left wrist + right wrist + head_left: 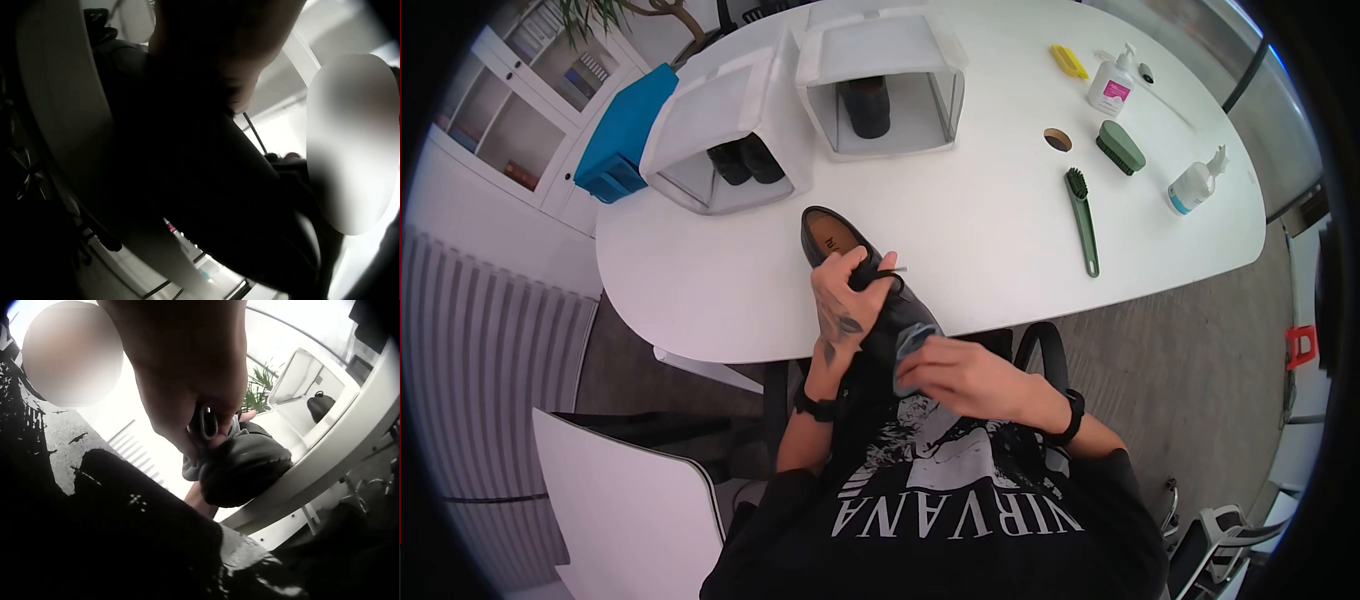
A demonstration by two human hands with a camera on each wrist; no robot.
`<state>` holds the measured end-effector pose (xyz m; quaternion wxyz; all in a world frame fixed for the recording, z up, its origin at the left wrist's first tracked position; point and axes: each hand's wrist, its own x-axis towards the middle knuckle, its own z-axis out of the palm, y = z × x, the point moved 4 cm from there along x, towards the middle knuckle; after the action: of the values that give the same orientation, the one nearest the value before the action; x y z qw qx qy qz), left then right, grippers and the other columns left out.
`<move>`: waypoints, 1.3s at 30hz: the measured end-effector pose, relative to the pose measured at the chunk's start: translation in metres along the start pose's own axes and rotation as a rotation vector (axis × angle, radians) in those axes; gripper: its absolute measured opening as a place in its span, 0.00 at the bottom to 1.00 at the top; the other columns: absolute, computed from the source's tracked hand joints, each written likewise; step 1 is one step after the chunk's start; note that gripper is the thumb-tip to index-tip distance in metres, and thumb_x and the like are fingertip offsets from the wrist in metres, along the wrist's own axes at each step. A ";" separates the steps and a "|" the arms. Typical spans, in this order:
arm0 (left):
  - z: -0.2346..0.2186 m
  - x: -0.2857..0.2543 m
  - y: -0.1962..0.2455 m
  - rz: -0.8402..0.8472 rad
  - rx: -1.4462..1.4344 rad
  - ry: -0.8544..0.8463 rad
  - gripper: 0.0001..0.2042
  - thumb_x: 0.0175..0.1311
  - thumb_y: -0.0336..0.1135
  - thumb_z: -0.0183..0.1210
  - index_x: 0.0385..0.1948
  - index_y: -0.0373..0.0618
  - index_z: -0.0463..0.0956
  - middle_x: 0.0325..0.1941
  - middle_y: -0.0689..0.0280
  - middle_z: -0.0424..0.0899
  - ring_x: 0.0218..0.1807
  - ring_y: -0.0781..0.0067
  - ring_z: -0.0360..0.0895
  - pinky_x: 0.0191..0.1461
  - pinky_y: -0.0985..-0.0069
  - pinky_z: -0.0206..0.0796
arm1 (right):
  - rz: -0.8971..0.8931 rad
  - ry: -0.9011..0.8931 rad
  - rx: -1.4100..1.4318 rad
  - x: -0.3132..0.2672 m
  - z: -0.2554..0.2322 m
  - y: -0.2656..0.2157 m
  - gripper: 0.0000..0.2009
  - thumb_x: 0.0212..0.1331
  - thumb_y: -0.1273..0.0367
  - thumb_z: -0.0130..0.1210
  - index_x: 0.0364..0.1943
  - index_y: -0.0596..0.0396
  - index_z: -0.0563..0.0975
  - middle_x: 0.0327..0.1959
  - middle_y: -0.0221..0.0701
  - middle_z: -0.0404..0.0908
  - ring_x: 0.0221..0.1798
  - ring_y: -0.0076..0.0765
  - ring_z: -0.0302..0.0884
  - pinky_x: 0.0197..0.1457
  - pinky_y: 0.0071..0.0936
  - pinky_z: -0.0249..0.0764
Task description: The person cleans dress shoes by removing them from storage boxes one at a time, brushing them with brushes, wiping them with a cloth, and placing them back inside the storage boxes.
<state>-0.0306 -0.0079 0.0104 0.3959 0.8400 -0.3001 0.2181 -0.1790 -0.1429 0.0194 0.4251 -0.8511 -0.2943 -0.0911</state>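
Note:
A black lace-up shoe (890, 318) with a tan insole is held tilted across the table's front edge, its toe toward the person. My left hand (840, 305) grips it around the middle near the laces, thumb stretched out. A blue-grey cloth (911, 345) is pinched in the fingers of my right hand (972, 378), against the toe. In the right wrist view, the folded cloth shows between the fingers, right at the rounded shoe toe (250, 472). The left wrist view is mostly dark, with the shoe (250, 206) as a black shape.
Two white open-fronted boxes (880, 45) (710, 110) hold black shoes, beside a blue box (625, 135). At the right of the white table (980, 230) lie a long green brush (1083, 222), a green block brush (1121, 147), two pump bottles (1111, 85) (1197, 183) and a yellow item (1068, 62).

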 end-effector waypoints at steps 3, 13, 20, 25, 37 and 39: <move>0.001 0.011 -0.013 -0.288 -0.713 -0.114 0.20 0.61 0.28 0.67 0.16 0.38 0.62 0.16 0.73 0.60 0.25 0.81 0.54 0.30 0.74 0.46 | -0.168 -0.015 0.137 0.011 -0.005 -0.024 0.14 0.51 0.79 0.62 0.45 0.61 0.81 0.50 0.34 0.80 0.49 0.42 0.78 0.53 0.36 0.80; 0.005 -0.009 -0.042 -0.284 -1.071 -0.227 0.18 0.56 0.24 0.60 0.17 0.43 0.55 0.22 0.72 0.62 0.29 0.80 0.56 0.34 0.75 0.45 | -0.203 0.041 0.031 0.023 0.001 -0.024 0.15 0.49 0.80 0.62 0.44 0.62 0.80 0.48 0.34 0.78 0.45 0.41 0.76 0.51 0.35 0.78; -0.003 -0.012 -0.064 -0.373 -1.082 -0.199 0.18 0.58 0.29 0.59 0.16 0.42 0.57 0.21 0.72 0.64 0.28 0.81 0.57 0.32 0.75 0.45 | -0.171 0.032 0.005 0.063 -0.004 0.006 0.09 0.58 0.79 0.59 0.42 0.62 0.78 0.44 0.37 0.76 0.48 0.47 0.77 0.50 0.39 0.78; 0.004 -0.023 -0.102 -0.455 -1.197 -0.194 0.19 0.67 0.39 0.54 0.17 0.36 0.71 0.21 0.70 0.76 0.24 0.81 0.69 0.29 0.77 0.58 | -0.043 0.167 -0.055 0.102 -0.027 0.055 0.09 0.58 0.79 0.59 0.43 0.61 0.78 0.41 0.41 0.77 0.49 0.56 0.78 0.52 0.47 0.78; 0.015 -0.038 -0.122 -0.781 -1.322 0.027 0.19 0.71 0.40 0.54 0.32 0.28 0.83 0.30 0.63 0.86 0.29 0.75 0.80 0.37 0.76 0.72 | -0.034 0.148 -0.089 0.124 -0.024 0.067 0.09 0.60 0.78 0.60 0.44 0.59 0.78 0.42 0.42 0.79 0.48 0.57 0.80 0.51 0.47 0.77; 0.008 -0.037 -0.117 -0.704 -1.369 -0.079 0.18 0.71 0.39 0.55 0.32 0.28 0.83 0.30 0.63 0.86 0.29 0.74 0.80 0.38 0.77 0.72 | -0.005 0.203 -0.252 0.143 -0.037 0.096 0.08 0.58 0.79 0.59 0.41 0.60 0.78 0.42 0.44 0.79 0.46 0.59 0.79 0.51 0.48 0.76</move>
<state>0.0224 0.0570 -0.0795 0.8624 0.4610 -0.0971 -0.1852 -0.0042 -0.1562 0.0359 0.3423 -0.8834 -0.2381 -0.2137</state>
